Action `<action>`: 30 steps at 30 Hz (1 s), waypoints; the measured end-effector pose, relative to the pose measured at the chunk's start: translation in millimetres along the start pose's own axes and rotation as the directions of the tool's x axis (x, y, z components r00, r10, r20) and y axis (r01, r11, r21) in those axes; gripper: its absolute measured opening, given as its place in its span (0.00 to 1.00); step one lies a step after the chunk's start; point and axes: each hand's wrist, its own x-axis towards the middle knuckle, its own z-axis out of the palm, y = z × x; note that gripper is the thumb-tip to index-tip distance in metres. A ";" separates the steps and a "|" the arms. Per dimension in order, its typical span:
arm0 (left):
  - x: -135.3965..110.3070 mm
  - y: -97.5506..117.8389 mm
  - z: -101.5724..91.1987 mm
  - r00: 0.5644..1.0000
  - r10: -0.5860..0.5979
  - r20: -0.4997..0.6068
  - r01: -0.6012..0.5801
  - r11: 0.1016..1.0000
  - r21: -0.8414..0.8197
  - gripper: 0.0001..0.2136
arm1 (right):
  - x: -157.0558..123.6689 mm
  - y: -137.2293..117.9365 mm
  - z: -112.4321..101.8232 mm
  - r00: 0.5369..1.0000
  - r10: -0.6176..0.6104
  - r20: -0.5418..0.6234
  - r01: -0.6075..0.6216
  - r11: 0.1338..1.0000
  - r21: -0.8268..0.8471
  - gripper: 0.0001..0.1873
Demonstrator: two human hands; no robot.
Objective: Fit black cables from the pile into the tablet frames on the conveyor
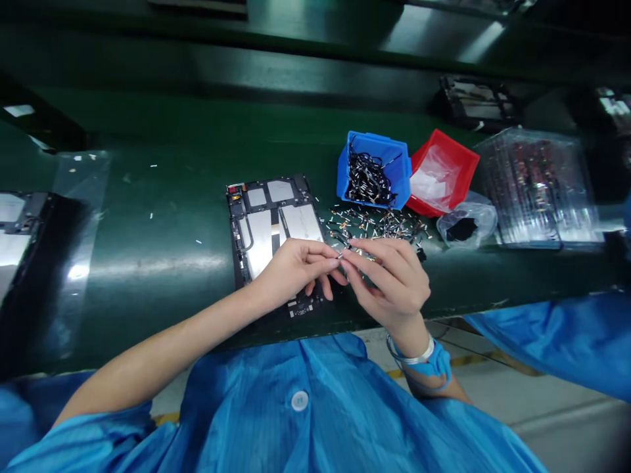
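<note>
Fingertips of left hand (296,264) and right hand (397,282) pinch a small pale part (340,257) near the glossy green desk's (172,282) front edge, scattered black-and-white pieces (394,225) apparently placed for easy reach.

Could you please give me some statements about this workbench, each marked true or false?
1. The blue bin holds thin black cables. True.
2. The red bin stands left of the blue one. False: the red bin is on the right.
3. The left hand partly hides the opened device. True.
4. The hands are far apart. False: left and right hand come together at a tiny pale piece.
5. The wristband is on the left wrist. False: the blue wristband is on the right.
</note>
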 end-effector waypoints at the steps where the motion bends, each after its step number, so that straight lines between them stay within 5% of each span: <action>1: -1.3 0.2 1.1 0.998 0.043 -0.037 -0.041 0.998 0.048 0.05 | 0.4 -2.7 0.5 1.000 0.014 0.013 -0.014 1.000 0.011 0.08; 5: -5.4 1.1 2.6 0.988 0.123 -0.092 -0.105 0.978 0.178 0.08 | 1.1 -4.9 2.2 0.996 0.044 0.082 -0.047 0.998 0.036 0.09; 13: -5.3 -1.5 -9.3 0.992 -0.035 -0.122 0.031 0.999 -0.030 0.14 | 3.0 8.9 0.2 0.981 0.186 0.050 -0.181 0.979 -0.098 0.12; 18: -8.8 -4.6 -6.5 0.991 0.075 -0.115 -0.072 0.997 0.027 0.20 | 6.1 -10.9 9.6 0.994 -0.007 0.108 0.002 0.999 0.046 0.05; 23: -19.0 -4.7 -5.8 0.975 0.188 -0.122 -0.154 0.957 0.246 0.25 | 7.2 -12.6 16.2 0.990 -0.045 0.131 0.043 0.999 0.020 0.05; 27: -30.7 -1.9 -13.5 0.982 0.112 -0.151 -0.095 0.989 0.116 0.28 | 8.9 2.2 10.7 0.992 0.096 0.087 -0.077 0.977 -0.197 0.09; 30: -38.1 -1.7 -19.0 0.984 0.064 -0.168 -0.066 0.998 -0.003 0.33 | 11.9 0.2 9.8 0.993 0.038 0.108 -0.018 0.984 -0.176 0.11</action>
